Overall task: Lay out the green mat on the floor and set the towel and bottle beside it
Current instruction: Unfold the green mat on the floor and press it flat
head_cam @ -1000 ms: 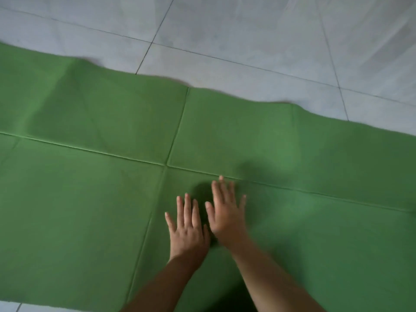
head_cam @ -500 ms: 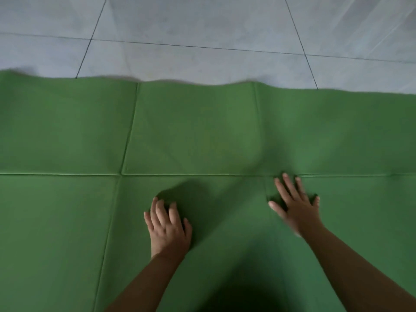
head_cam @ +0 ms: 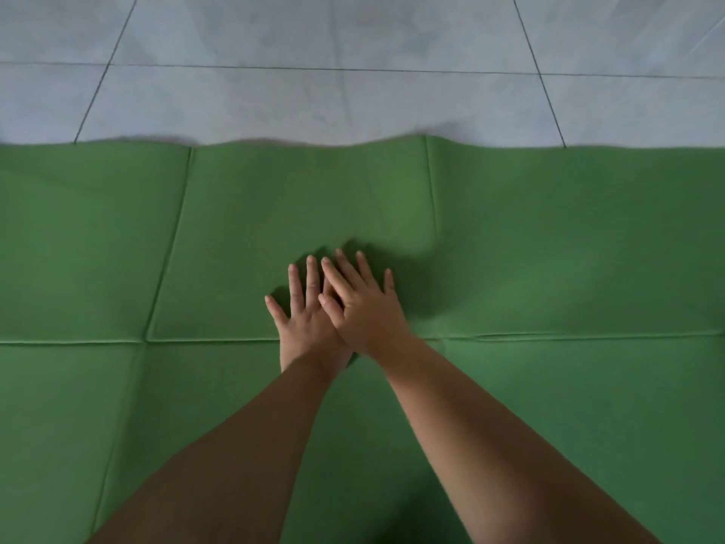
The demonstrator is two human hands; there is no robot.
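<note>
The green mat lies spread across the tiled floor, filling the lower two thirds of the head view, with fold creases crossing it and a slightly wavy far edge. Both hands lie flat on its middle, just beyond the long horizontal crease. My left hand presses the mat with straight, spread fingers. My right hand lies partly over the left one, fingers straight too. Neither the towel nor the bottle is in view.
Pale grey floor tiles with dark grout lines stretch beyond the mat's far edge. A raised fold runs down the mat to the right of my hands.
My hands were apart on the mat half a second ago; now they have come together further up the mat, the right one overlapping the left. The view has shifted slightly.
</note>
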